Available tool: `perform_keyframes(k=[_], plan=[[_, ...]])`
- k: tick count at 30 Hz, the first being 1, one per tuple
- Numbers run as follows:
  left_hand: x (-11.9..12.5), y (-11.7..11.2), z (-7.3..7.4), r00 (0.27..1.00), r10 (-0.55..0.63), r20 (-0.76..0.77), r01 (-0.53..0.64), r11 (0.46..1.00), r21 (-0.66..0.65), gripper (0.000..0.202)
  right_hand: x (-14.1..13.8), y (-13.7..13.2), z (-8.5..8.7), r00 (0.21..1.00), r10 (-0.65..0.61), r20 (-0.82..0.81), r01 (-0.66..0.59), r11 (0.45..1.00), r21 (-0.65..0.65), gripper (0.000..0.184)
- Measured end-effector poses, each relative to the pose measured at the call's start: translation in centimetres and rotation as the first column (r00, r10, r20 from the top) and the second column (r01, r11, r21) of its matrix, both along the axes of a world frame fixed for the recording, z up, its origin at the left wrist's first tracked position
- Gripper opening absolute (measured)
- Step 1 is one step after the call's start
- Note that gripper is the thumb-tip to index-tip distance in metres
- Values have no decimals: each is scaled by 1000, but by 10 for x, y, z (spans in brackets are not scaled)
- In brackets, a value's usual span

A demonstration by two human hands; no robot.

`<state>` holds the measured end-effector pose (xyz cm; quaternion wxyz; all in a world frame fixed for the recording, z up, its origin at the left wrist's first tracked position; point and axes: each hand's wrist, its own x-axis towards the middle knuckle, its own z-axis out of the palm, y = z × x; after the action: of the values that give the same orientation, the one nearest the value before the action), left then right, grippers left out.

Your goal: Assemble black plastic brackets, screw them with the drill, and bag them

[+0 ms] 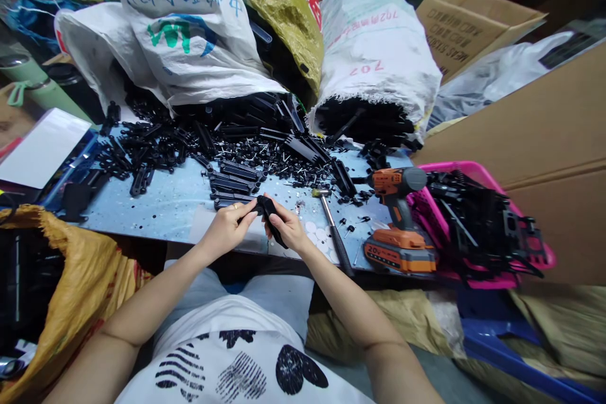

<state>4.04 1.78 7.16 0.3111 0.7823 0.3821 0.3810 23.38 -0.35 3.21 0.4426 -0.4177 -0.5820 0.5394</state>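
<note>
I am gripping a black plastic part [271, 219] between both hands over the table's [165, 202] near edge. My left hand [226, 229] is pinching its upper left end while my right hand [290, 231] is closing around its lower end, its long axis slanting down to the right.

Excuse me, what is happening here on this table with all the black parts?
A person sits at a blue table and holds one black plastic part with both hands: the left hand grips its left end, the right hand its right side. Behind the hands lie many loose black parts, spilled from white sacks. To the right lie a hammer and an orange cordless drill, both untouched, next to a pink basket full of black parts.
</note>
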Motion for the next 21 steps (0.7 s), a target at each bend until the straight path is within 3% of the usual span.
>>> perform_keyframes(k=[5, 9, 13, 19, 21], plan=[[0, -6, -5, 999, 31, -31, -30, 999, 32, 32, 10, 0, 12, 935, -8, 354, -79, 970, 230, 52], [1, -7, -9, 998, 59, 18, -60, 994, 87, 32, 13, -1, 18, 881, -84, 465, -111, 920, 375, 55], [8, -8, -9, 992, 82, 101, -93, 989, 114, 32, 2, -6, 18, 883, -123, 453, -94, 899, 428, 56], [19, -13, 0, 924, 207, 322, -257, 959, 121, 31, -35, -21, 4, 909, -323, 265, 201, 894, 400, 57], [18, -12, 1, 930, 172, 326, -226, 965, 134, 30, -43, -25, -3, 906, -338, 254, 222, 892, 394, 59]])
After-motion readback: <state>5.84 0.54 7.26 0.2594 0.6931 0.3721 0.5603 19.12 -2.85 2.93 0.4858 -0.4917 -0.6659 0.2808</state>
